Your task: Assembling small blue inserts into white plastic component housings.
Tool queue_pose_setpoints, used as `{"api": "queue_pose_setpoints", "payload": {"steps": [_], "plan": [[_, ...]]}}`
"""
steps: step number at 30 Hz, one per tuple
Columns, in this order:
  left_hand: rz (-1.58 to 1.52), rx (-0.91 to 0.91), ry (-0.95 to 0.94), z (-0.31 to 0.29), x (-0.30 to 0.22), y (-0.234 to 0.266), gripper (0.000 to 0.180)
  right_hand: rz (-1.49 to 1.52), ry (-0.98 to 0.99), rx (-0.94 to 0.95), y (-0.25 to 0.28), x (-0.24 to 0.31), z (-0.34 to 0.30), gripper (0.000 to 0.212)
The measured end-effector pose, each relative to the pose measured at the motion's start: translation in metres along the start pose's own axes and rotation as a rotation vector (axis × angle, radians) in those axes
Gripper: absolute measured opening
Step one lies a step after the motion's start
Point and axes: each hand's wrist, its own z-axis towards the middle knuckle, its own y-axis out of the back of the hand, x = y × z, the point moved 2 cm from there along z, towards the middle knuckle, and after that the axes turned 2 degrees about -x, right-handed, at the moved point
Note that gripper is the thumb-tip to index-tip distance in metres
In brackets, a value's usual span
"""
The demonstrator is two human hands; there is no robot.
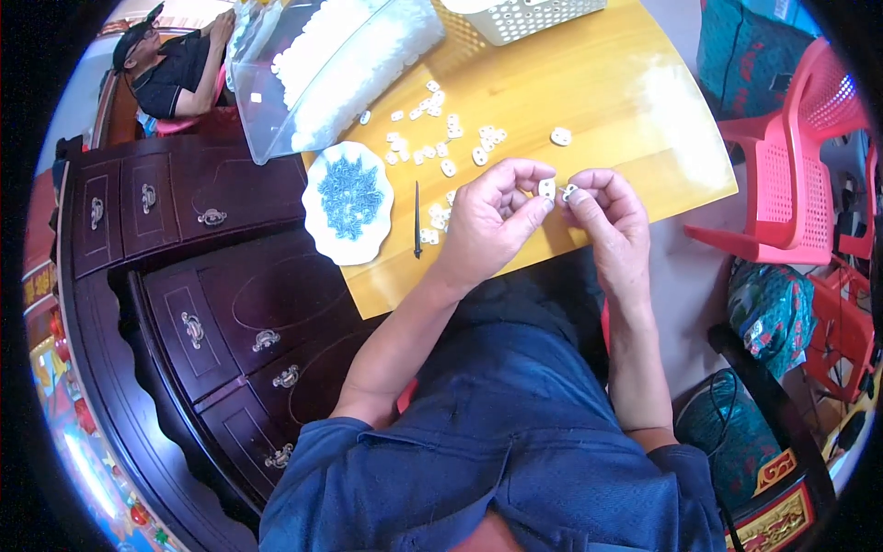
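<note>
Above the near edge of the yellow table, my left hand [492,219] pinches a small white plastic piece with holes [547,189] between thumb and fingers. Close beside it, my right hand [614,221] is closed on a tiny piece [569,192], pale with a dark spot, too small to name. The two pieces nearly meet. Several similar white pieces [448,168] lie scattered beyond my left hand, and a single one [560,136] sits apart beyond my fingers. A slim black pointed tool [417,221] lies left of my left hand.
A white scalloped plate [317,241] holds a heap of small bluish parts. Behind it, a clear bin [267,120] is full of white pieces; a perforated basket [529,23] stands at the far edge. Dark drawers [184,212] are left, a red chair [782,175] right. Another person sits far left.
</note>
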Motion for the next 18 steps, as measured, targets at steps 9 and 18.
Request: {"api": "queue_pose_setpoints", "payload": {"steps": [9,18], "plan": [[0.032,0.003,-0.025,-0.0013,0.0008,0.0040,0.030,-0.038,0.008,0.038,-0.0019,-0.0015,0.0001,0.013],[0.142,-0.013,-0.151,0.0012,-0.0068,0.0017,0.022,-0.071,0.020,0.066,-0.0011,-0.0044,0.0005,0.013]]}}
